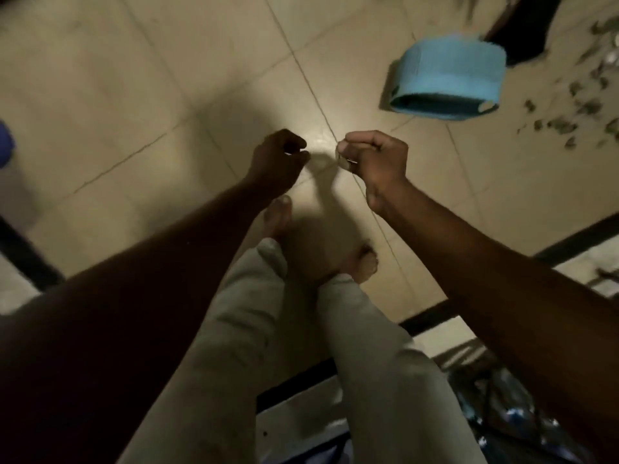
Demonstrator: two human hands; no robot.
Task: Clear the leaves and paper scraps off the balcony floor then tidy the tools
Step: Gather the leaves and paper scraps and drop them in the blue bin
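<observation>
Both my hands hang over the beige tiled floor (134,78), close together at the middle of the view. My right hand (375,162) has its fingers curled and pinches a small pale scrap (341,157) at its fingertips. My left hand (278,159) is curled too, thumb near forefinger; whether it holds anything I cannot tell. A blue dustpan (449,78) lies on the floor at the upper right. Beyond it, a scatter of dry leaves and scraps (576,108) covers the tiles at the right edge.
My bare feet (278,212) and pale trouser legs stand below the hands. A dark object (522,25) lies behind the dustpan. Black floor trim (569,239) runs along the right and lower edges. A blue thing (5,145) shows at the left edge.
</observation>
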